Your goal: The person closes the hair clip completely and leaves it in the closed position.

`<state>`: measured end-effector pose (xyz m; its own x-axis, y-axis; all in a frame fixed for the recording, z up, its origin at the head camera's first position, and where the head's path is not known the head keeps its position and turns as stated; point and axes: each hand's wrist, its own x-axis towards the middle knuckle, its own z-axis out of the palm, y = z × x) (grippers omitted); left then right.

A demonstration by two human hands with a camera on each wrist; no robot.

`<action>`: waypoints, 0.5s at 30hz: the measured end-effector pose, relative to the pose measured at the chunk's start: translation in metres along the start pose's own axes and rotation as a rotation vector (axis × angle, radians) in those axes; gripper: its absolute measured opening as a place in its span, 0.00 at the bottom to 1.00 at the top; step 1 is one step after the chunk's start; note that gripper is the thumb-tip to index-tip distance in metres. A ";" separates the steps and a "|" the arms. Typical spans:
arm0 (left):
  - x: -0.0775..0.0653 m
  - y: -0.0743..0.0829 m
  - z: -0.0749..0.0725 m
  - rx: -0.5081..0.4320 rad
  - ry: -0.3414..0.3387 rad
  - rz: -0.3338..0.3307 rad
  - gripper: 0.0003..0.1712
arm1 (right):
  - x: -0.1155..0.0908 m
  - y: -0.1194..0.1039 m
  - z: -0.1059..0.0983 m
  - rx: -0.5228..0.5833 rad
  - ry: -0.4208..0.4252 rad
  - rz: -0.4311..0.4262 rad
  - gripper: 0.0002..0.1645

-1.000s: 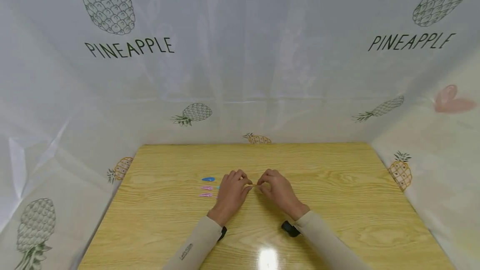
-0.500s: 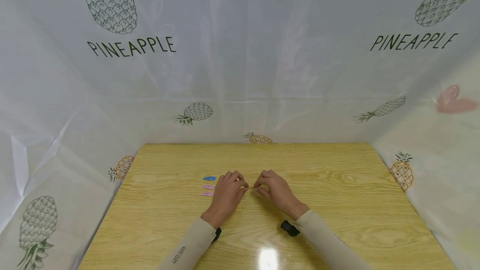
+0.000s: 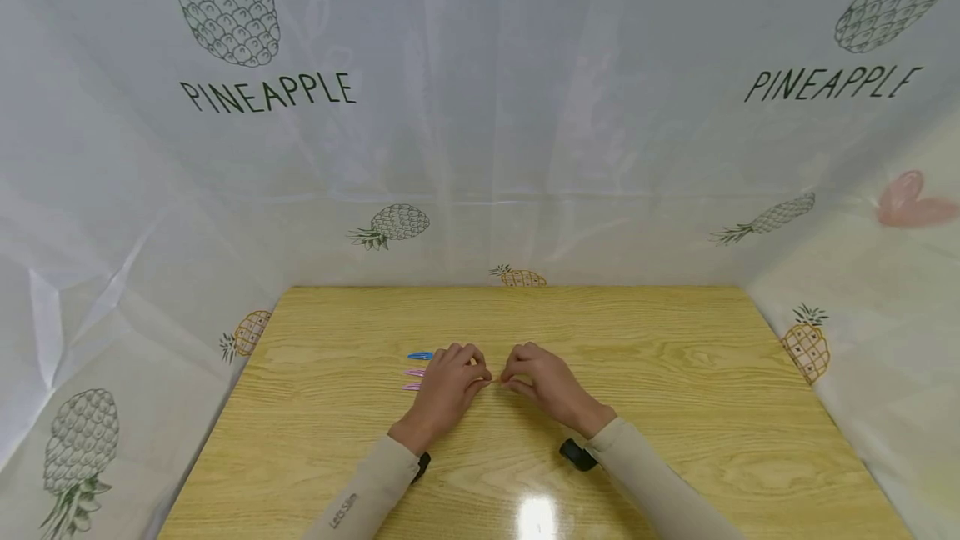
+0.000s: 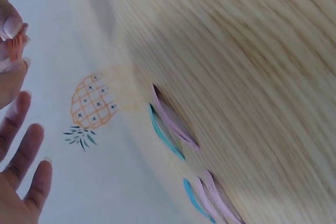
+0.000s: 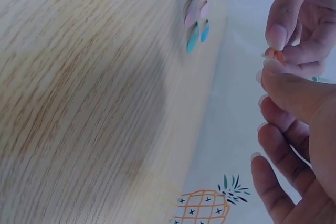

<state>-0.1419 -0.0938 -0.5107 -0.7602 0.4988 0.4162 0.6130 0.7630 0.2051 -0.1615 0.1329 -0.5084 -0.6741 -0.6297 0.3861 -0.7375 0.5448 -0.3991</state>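
Note:
A small orange hair clip [image 4: 16, 46] is pinched between my two hands at mid-table, mostly covered by fingertips. My left hand [image 3: 448, 390] grips one end with thumb and forefinger; my right hand [image 3: 551, 382] pinches the other end. In the right wrist view the orange clip [image 5: 274, 54] shows as a sliver between the thumbs, and the right hand's other fingers are loosely spread. Left of my left hand lie a blue hair clip [image 3: 420, 355] and two pink clips, partly hidden by that hand in the head view.
On the wooden table [image 3: 675, 407], the left wrist view shows a teal clip [image 4: 165, 132] beside a purple clip [image 4: 173, 118], with several clips grouped together. A white pineapple-print sheet [image 3: 480, 123] encloses the table's back and sides.
Both hands have shifted slightly left and toward me with the orange clip between them. My left hand now covers more of the pink clips.

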 end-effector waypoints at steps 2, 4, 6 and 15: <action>-0.001 -0.002 -0.001 0.002 -0.006 0.019 0.03 | 0.000 0.001 0.001 -0.007 -0.006 -0.017 0.06; -0.002 -0.003 -0.002 0.005 -0.003 0.040 0.03 | 0.000 0.002 0.002 -0.016 -0.004 -0.040 0.06; -0.002 -0.004 -0.003 0.011 0.008 0.066 0.03 | 0.000 0.002 0.003 -0.021 0.004 -0.067 0.07; -0.005 -0.007 -0.005 0.092 0.065 0.166 0.04 | 0.002 0.003 0.003 0.003 0.028 -0.154 0.08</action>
<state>-0.1417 -0.1038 -0.5092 -0.6326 0.5959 0.4947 0.7044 0.7082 0.0478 -0.1651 0.1320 -0.5118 -0.5538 -0.6899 0.4663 -0.8323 0.4411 -0.3358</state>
